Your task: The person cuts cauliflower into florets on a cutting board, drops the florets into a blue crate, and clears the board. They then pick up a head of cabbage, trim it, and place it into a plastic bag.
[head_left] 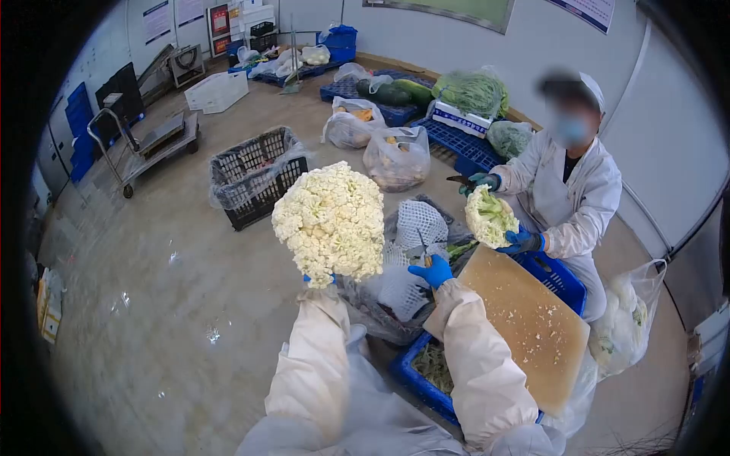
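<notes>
A large white cauliflower [331, 220] is held up in front of me, its florets facing the camera. My left hand [319, 280], in a blue glove, is closed on it from below and mostly hidden behind it. In a blue glove too, my right hand [434, 271] grips a small knife [427, 260] with the thin blade pointing up, apart from the cauliflower. Close by that hand lie white foam netting [420, 224] and a cutting board [525, 327] scattered with white crumbs. Under the board's left side, a blue crate [414, 380] contains green trimmings.
A co-worker [574, 182] sits at the right with another cauliflower [490, 216] and a dark-bladed knife. Beyond my hands stand a black crate [255, 175] and bagged vegetables [397, 158]. Farther back are blue pallets [456, 144] with produce and a flat trolley [156, 144].
</notes>
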Available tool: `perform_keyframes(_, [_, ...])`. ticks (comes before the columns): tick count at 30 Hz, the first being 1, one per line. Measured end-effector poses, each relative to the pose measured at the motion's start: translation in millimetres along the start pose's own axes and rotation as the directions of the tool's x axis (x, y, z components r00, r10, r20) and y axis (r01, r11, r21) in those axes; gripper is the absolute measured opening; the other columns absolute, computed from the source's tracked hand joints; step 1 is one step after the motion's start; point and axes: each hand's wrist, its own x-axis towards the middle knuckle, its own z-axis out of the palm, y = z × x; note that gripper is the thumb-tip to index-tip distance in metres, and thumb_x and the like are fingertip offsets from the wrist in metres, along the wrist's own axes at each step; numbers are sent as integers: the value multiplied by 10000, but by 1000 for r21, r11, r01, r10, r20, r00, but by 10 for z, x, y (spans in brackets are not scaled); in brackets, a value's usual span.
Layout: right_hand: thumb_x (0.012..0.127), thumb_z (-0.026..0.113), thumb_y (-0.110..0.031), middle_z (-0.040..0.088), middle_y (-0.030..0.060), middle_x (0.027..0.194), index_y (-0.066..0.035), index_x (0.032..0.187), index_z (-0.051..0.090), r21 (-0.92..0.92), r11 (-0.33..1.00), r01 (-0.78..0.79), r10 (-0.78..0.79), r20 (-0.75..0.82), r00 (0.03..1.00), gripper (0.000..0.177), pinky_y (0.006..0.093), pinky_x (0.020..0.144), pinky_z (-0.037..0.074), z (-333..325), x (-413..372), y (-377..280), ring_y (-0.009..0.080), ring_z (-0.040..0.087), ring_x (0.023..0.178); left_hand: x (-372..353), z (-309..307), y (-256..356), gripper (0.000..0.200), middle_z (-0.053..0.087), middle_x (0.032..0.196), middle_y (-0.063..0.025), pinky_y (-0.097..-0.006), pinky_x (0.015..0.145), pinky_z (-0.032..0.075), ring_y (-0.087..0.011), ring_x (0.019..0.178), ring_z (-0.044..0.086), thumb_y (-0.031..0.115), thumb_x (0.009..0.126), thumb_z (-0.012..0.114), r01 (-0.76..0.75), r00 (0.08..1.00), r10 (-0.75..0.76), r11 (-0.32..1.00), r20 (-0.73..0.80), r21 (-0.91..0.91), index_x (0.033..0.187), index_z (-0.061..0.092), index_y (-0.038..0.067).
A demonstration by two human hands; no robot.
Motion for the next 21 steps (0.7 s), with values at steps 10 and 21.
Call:
perform_keyframes(10, [761,607,-135,552,211,831,-34,1071,469,167,965,201,-141,-312,940,354,429,658,462,-485,-824,-331,382,572,776,0,1040,146,553,523,1133,-99,-393,909,378,-284,1049,481,-3,642,684,-259,871,439,33,219,965,1169,540,77])
perform_keyframes(21, [815,600,-94,549,75,691,-26,1067,487,592,802,76,26,-162,986,285,291,485,455,-538,-1559,-530,124,551,557,-114,1072,-26,572,526,1113,-114,-387,931,364,-306,1043,462,7,581,692,-231,923,302,-56,237,971,1133,562,87])
